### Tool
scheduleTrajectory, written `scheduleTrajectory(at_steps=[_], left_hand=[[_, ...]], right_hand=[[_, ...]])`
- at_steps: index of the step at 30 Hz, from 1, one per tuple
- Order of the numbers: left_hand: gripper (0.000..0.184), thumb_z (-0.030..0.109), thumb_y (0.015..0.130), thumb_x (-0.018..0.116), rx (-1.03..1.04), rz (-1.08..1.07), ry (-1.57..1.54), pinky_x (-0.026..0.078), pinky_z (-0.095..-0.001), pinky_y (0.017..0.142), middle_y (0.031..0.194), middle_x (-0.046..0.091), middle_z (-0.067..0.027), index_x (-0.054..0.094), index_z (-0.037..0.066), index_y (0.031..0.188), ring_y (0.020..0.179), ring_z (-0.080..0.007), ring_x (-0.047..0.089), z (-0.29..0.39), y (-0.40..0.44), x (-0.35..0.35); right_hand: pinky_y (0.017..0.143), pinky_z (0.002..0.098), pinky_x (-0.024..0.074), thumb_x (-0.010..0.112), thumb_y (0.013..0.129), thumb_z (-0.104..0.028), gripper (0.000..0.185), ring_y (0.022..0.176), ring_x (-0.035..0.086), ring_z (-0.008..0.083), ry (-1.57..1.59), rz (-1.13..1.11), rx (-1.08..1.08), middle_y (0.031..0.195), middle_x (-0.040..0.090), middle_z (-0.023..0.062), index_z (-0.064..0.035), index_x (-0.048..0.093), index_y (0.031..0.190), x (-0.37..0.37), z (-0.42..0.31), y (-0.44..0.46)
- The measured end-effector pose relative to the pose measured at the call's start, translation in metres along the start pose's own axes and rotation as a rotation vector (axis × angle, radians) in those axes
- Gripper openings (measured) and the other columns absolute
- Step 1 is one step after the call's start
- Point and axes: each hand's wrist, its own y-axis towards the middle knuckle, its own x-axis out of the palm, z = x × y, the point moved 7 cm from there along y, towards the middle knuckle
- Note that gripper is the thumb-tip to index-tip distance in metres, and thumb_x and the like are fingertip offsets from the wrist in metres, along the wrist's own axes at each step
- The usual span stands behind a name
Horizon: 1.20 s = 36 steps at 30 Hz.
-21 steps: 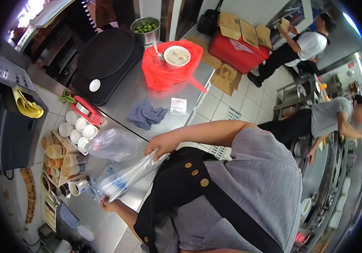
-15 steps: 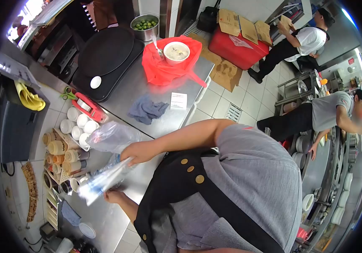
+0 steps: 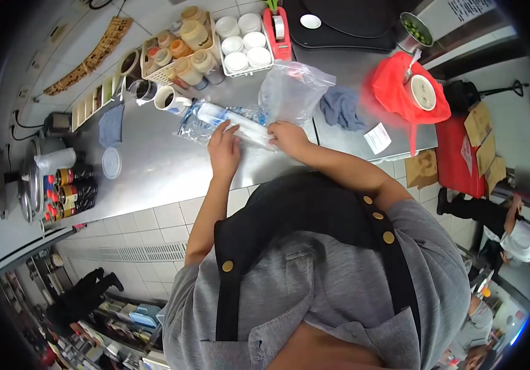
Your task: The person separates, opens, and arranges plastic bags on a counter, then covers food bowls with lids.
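Note:
A long, white, translucent plastic roll (image 3: 244,126) with blue at one end lies slanted over the steel counter. My left hand (image 3: 223,147) is at its near side, with bent fingers pressed on the plastic. My right hand (image 3: 288,137) grips the roll's right end, its fingers closed. Crumpled clear plastic wrapping with blue print (image 3: 192,127) is spread beneath and left of the roll. Just beyond my right hand rests a clear plastic bag (image 3: 292,92). What exactly the roll consists of I cannot make out.
Behind are a basket of white tubs (image 3: 233,45), a tape dispenser (image 3: 279,37) and sauce bottles (image 3: 186,68). A blue cloth (image 3: 342,108), a paper slip (image 3: 377,138) and a red bag (image 3: 394,83) around a bowl (image 3: 423,92) lie rightward. Other people stand farther off.
My view has swung round to face the counter squarely. The white roll, blurred and held up before, now lies lower on the counter, with both hands at it.

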Motion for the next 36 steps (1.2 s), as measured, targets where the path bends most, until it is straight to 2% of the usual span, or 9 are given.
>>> scheduleTrajectory(at_steps=[3,8,12,15,20,21,26,29,36], left_hand=[[0.035,0.015,0.086,0.073,-0.102,-0.031,0.096,0.042,-0.05,0.102,0.134,0.061,-0.0067,0.069,0.018,0.121,0.125,-0.0304,0.055,-0.006,0.006,0.017],[0.031,0.033,0.079,0.08,-0.2,-0.3,0.3,0.038,-0.0498,0.097,0.115,0.067,0.004,0.075,0.023,0.108,0.116,-0.0239,0.055,-0.021,0.02,0.027],[0.022,0.035,0.08,0.079,-0.144,-0.359,0.351,0.036,-0.0485,0.098,0.107,0.068,0.0055,0.077,0.022,0.097,0.115,-0.0226,0.056,-0.015,0.025,0.022],[0.018,0.036,0.083,0.078,-0.083,-0.342,0.317,0.035,-0.0485,0.099,0.109,0.07,0.0058,0.077,0.021,0.093,0.114,-0.0214,0.057,-0.017,0.029,0.014],[0.034,0.033,0.086,0.077,-0.012,-0.277,0.143,0.036,-0.0476,0.103,0.124,0.069,0.0008,0.073,0.021,0.118,0.118,-0.0242,0.061,-0.008,0.046,-0.007],[0.047,0.032,0.083,0.079,0.017,-0.346,0.16,0.033,-0.0526,0.108,0.13,0.066,0.0018,0.068,0.026,0.129,0.126,-0.023,0.058,-0.008,0.046,-0.004],[0.066,0.026,0.068,0.089,0.063,-0.574,0.35,0.027,-0.064,0.11,0.144,0.056,0.0064,0.067,0.031,0.13,0.137,-0.0185,0.048,-0.011,0.049,0.014],[0.065,0.024,0.068,0.089,0.11,-0.598,0.37,0.027,-0.0612,0.111,0.145,0.056,0.0046,0.067,0.031,0.129,0.137,-0.0182,0.048,-0.01,0.057,0.015],[0.057,0.023,0.073,0.085,0.211,-0.715,0.296,0.041,-0.0484,0.106,0.141,0.058,0.0005,0.068,0.025,0.128,0.131,-0.0227,0.054,-0.032,0.062,0.033]], right_hand=[[0.084,0.0446,0.0521,0.077,0.083,-0.025,0.03,0.101,0.067,0.0328,0.008,-0.205,0.155,0.11,0.07,0.0107,-0.009,0.066,0.106,0.02,0.018,0.007],[0.08,0.047,0.052,0.077,0.083,-0.023,0.021,0.096,0.068,0.0332,-0.011,0.124,0.001,0.096,0.072,0.0107,-0.0114,0.069,0.098,0.0,0.007,0.001],[0.082,0.0457,0.0521,0.072,0.087,-0.025,0.019,0.095,0.068,0.0335,-0.032,-0.01,0.004,0.095,0.071,0.0125,-0.0095,0.068,0.099,0.005,0.015,0.014],[0.082,0.0463,0.0516,0.065,0.094,-0.026,0.021,0.095,0.067,0.0354,-0.031,0.071,-0.124,0.096,0.071,0.0144,-0.0079,0.069,0.102,-0.004,0.007,0.013],[0.085,0.0495,0.0515,0.059,0.097,-0.029,0.026,0.098,0.067,0.0391,0.278,0.123,0.059,0.103,0.072,0.0159,-0.01,0.071,0.108,-0.012,0.018,0.015],[0.085,0.0495,0.0515,0.059,0.097,-0.029,0.026,0.098,0.067,0.0391,0.277,0.122,0.053,0.103,0.072,0.0159,-0.01,0.071,0.108,-0.014,0.014,0.013],[0.087,0.0477,0.0528,0.058,0.098,-0.03,0.027,0.098,0.069,0.0377,-0.008,0.129,-0.087,0.104,0.071,0.0162,-0.0074,0.071,0.106,-0.013,-0.005,-0.002],[0.085,0.0452,0.0538,0.07,0.088,-0.034,0.033,0.1,0.068,0.0334,-0.235,-0.028,-0.072,0.104,0.067,0.0141,-0.0093,0.066,0.11,0.008,0.01,0.011],[0.084,0.0456,0.0554,0.063,0.087,-0.016,0.021,0.096,0.069,0.0345,-0.16,0.152,-0.18,0.106,0.068,0.0149,-0.0058,0.064,0.106,-0.015,-0.02,-0.002]])
